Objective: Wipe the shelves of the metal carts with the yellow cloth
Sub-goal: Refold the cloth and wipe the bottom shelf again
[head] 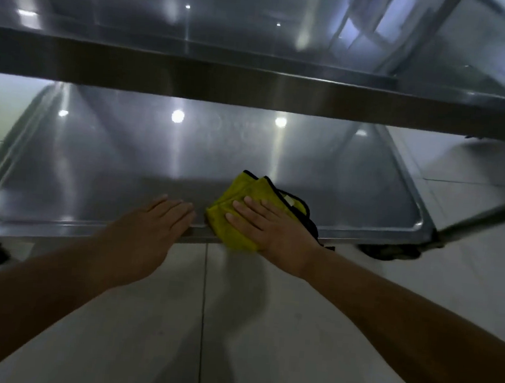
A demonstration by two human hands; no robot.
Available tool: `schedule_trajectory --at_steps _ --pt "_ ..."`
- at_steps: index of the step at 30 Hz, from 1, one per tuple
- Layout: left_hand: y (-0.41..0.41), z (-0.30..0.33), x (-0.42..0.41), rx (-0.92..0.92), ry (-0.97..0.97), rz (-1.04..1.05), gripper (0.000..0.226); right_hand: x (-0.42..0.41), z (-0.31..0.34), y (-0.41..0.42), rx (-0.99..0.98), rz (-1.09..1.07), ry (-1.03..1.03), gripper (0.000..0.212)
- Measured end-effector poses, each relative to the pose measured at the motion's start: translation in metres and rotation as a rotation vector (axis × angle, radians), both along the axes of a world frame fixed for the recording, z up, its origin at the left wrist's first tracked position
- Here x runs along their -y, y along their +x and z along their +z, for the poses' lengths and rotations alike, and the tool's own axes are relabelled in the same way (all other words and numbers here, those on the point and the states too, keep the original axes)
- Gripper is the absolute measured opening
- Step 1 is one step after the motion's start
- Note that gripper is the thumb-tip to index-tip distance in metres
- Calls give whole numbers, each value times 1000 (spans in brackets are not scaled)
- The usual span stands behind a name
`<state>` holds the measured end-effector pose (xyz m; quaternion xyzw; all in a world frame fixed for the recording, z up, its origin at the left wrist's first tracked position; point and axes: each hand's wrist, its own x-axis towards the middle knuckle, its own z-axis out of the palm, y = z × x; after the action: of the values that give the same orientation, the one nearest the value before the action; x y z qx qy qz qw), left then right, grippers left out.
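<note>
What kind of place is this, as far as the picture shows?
Probably a commercial kitchen or similar service room: a stainless steel cart with tray-like shelves on caster wheels, standing on a pale tiled floor.

Likely a commercial kitchen or canteen back room: stainless steel cart (255,78) with tray-like shelves (126,156) on casters (389,252), standing on pale tiled floor (234,312).

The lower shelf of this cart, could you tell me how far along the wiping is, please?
Done: I cannot tell; no shelf shows a clear wiped patch. In hand: the right hand presses the yellow cloth flat on the lower shelf at its near rim, while the left hand rests on that rim. Left: probably the shelf's far part and the upper shelf.
</note>
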<state>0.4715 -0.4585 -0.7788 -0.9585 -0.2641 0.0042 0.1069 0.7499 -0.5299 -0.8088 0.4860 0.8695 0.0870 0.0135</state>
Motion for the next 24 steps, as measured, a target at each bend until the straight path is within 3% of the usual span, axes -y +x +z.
schedule_trajectory --at_steps 15,24 --pt "177 -4 38 55 -25 -268 64 87 16 222 -61 -459 -178 106" --pt "200 -5 41 116 -122 -309 67 103 17 230 -61 -755 -141 101"
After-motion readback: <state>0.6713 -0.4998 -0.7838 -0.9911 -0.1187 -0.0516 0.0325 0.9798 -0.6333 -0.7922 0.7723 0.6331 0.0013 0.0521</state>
